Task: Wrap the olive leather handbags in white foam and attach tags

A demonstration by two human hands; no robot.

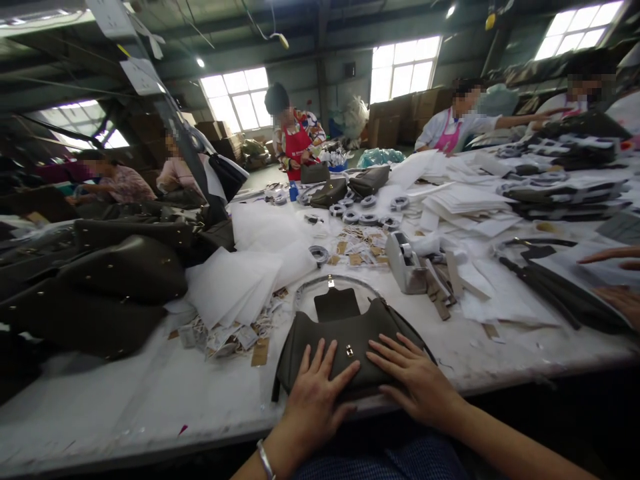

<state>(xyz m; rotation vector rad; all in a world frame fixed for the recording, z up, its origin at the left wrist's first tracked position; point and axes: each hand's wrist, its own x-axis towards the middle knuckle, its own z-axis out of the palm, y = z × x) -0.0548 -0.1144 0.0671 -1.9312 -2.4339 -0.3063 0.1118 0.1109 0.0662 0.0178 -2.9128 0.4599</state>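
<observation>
A dark olive handbag [333,332] lies on the white table right in front of me, its wrapped handle [300,288] curving away at the far side. A flap [337,305] stretches back from its opening, and a small gold clasp [349,350] sits on the front panel. My left hand [320,383] rests flat on the bag's left part, fingers spread. On the right part lies my right hand [413,377], also flat with fingers apart. Both hands touch the bag without gripping it.
Dark bags [120,287] are heaped on the left. White foam sheets [240,283] lie beside paper tags [260,351]. A tape dispenser [405,263] stands beyond my bag. At right, another person's hand [617,257] is over a second bag [565,283]. Several people work further back.
</observation>
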